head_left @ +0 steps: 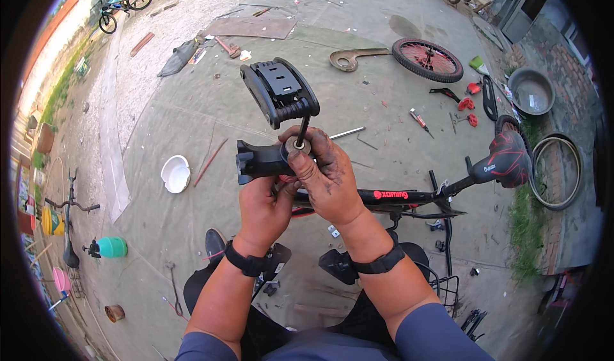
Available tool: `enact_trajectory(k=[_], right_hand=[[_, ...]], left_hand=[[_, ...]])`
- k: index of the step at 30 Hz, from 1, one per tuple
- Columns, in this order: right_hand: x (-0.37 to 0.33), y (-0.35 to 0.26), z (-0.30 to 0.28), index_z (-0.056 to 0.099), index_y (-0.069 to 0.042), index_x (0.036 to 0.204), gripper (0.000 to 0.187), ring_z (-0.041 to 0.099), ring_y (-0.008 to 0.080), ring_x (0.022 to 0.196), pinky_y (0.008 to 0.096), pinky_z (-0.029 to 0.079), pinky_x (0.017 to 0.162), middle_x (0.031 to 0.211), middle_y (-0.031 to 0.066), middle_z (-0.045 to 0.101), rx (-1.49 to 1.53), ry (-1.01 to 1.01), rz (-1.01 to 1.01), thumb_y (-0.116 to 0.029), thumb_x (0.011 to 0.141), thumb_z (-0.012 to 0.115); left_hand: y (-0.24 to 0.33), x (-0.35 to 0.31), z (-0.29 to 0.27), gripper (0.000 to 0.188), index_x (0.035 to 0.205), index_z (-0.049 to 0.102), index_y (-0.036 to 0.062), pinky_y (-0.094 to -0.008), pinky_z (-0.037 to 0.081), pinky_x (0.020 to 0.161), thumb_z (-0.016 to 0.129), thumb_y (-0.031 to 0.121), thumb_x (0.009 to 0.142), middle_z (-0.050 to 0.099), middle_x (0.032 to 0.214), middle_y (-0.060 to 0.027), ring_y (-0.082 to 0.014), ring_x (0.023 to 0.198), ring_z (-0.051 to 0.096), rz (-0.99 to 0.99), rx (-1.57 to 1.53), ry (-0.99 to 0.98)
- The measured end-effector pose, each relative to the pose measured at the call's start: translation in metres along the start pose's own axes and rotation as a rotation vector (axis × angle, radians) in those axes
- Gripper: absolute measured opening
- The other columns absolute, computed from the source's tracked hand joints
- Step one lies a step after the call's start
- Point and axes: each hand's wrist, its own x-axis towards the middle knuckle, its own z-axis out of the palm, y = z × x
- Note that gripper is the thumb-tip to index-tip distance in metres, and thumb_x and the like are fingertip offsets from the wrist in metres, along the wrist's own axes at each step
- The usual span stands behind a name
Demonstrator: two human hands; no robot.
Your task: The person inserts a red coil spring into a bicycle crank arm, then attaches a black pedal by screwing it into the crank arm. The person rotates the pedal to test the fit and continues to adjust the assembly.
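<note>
A black bicycle stem (259, 161) sits at the front end of a black bicycle frame (348, 196), which lies across the ground to my right. My left hand (263, 211) is closed beneath the stem, fingertips at a red ring under it. My right hand (332, 179) wraps the stem's rear end, its thumb pressed beside the round top cap (299, 145). A hex key (304, 131) stands in the cap's centre, partly between my right fingers. It folds out from a black multi-tool (281, 86) above, which neither hand grips. The key's tip is hidden.
A spoked wheel (427, 60), a white bowl (176, 174) and a pipe wrench (227, 47) lie on the ground mat. Right of the frame's saddle (505, 159) are loose tyres (536, 188) and a grey basin (531, 92). Small parts lie near my legs.
</note>
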Motion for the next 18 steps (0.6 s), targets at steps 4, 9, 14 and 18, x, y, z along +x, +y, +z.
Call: enact_trajectory(k=[4,9,14,18], right_hand=[[0.003,0.001,0.004,0.066,0.002,0.121,0.031,0.06,0.0125,0.087,0.0277,0.051,0.076,0.108,0.0075,0.066,0.011,0.043,-0.102,-0.024,0.105,0.071],[0.001,-0.004,0.007,0.066,0.001,0.122,0.03,0.059,0.0092,0.085,0.0254,0.05,0.074,0.107,0.0054,0.064,0.098,0.043,-0.052,-0.023,0.105,0.071],[0.0,-0.005,0.007,0.066,0.001,0.124,0.031,0.058,0.0078,0.083,0.0248,0.05,0.073,0.107,0.0038,0.063,0.093,0.058,0.001,-0.023,0.105,0.071],[-0.001,-0.011,-0.007,0.057,-0.002,0.144,0.055,0.063,0.0165,0.117,0.0325,0.054,0.098,0.129,0.0098,0.066,0.076,-0.072,0.174,-0.035,0.103,0.073]], left_hand=[[0.003,0.001,-0.001,0.014,0.106,0.071,0.0037,-0.0346,0.056,0.07,0.074,0.001,0.093,0.074,0.091,-0.0106,-0.0243,0.079,0.073,0.005,0.002,0.003],[0.005,0.001,-0.002,0.014,0.107,0.071,0.0032,-0.032,0.057,0.071,0.073,-0.001,0.094,0.075,0.092,-0.0101,-0.0207,0.08,0.074,-0.006,-0.022,-0.002],[0.007,0.002,-0.003,0.015,0.107,0.071,0.003,-0.032,0.058,0.072,0.071,-0.003,0.093,0.076,0.093,-0.0103,-0.0207,0.083,0.076,-0.001,0.006,-0.015],[0.005,0.003,-0.001,0.016,0.107,0.071,0.0031,-0.0346,0.057,0.069,0.074,0.0,0.092,0.075,0.093,-0.0121,-0.0245,0.08,0.075,0.042,0.015,0.016]])
